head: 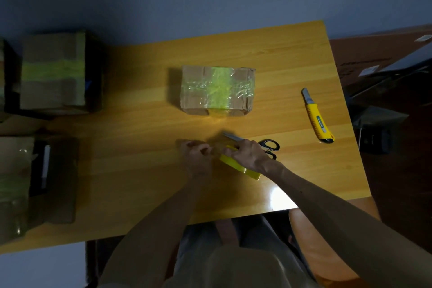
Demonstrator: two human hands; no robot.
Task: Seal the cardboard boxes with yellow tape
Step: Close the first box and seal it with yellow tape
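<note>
Cardboard box (217, 90): at the middle of the tabletop (140, 147), flaps shut, with a wrinkled band of yellow tape across its top and down its near side.
Yellow tape roll (236, 165): on the tabletop near the box, on the person's side of it.
Right hand (250, 154): fingers curled over the roll, gripping it.
Left hand (196, 154): fingers curled just beside the roll; too blurred to tell whether they pinch a tape end.
Scissors (271, 146): partly under the right hand, black handles to its right.
Utility knife (318, 119): yellow, well apart to the right.
Taped box (52, 72): far left edge.
Dim box (35, 182): near left edge.
</note>
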